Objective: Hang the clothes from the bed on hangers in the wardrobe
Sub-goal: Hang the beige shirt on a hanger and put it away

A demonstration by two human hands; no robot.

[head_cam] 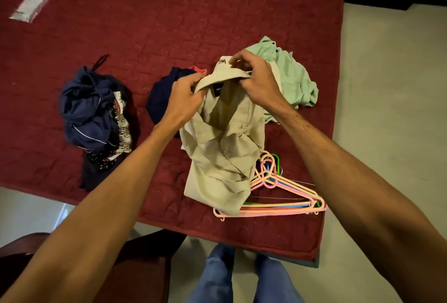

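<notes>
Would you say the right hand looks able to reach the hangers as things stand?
Probably not yet: the right hand and the left hand grip the beige shirt by its collar. The hangers show bare hooks, but the shirt drapes over their left ends.

Single head-worn wide-angle view, looking forward and steeply down, close over the near corner of the dark red quilted bed [169,24]; pale tiled floor [387,85] at right.
</notes>
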